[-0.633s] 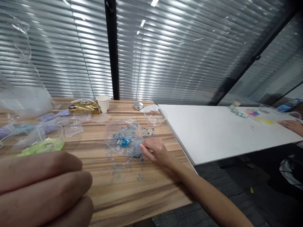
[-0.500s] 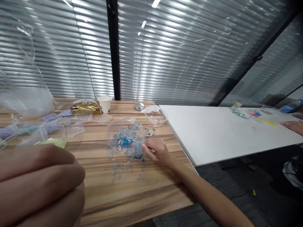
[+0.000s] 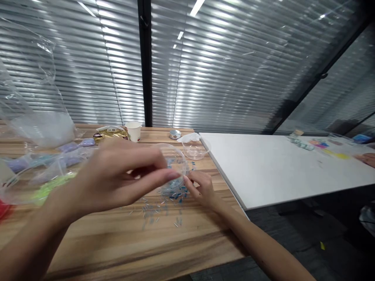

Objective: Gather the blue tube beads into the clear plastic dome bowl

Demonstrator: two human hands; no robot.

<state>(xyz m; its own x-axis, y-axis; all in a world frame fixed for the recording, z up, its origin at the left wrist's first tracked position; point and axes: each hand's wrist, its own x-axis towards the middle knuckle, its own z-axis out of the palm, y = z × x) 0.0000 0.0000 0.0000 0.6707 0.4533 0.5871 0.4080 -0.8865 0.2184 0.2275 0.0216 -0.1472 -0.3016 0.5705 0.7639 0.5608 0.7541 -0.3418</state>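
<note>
My left hand (image 3: 125,175) is raised over the wooden table, thumb and fingers pinched near my right fingertips. Whatever it pinches is too small to make out. At the right side of a clear plastic bowl (image 3: 185,162), my right hand (image 3: 202,188) has its thumb and forefinger closed together; anything between them cannot be seen. Blue and clear little tube beads show in the bowl, partly hidden behind my left hand. Loose blue beads (image 3: 179,194) lie beside the bowl, with clear tube beads (image 3: 150,210) scattered nearer to me.
Behind stand a paper cup (image 3: 133,132), a gold packet (image 3: 109,132), a round silver tin (image 3: 175,134) and another clear bowl (image 3: 195,151). Bags of purple beads (image 3: 79,144) and a container of yellow-green beads (image 3: 49,189) sit left. A white table (image 3: 263,168) adjoins, with another person's hand (image 3: 367,159) far right.
My left hand has moved from close to the camera at lower left toward my right fingertips, now covering part of the bowl. My right hand stays beside the bowl. The view has shifted slightly.
</note>
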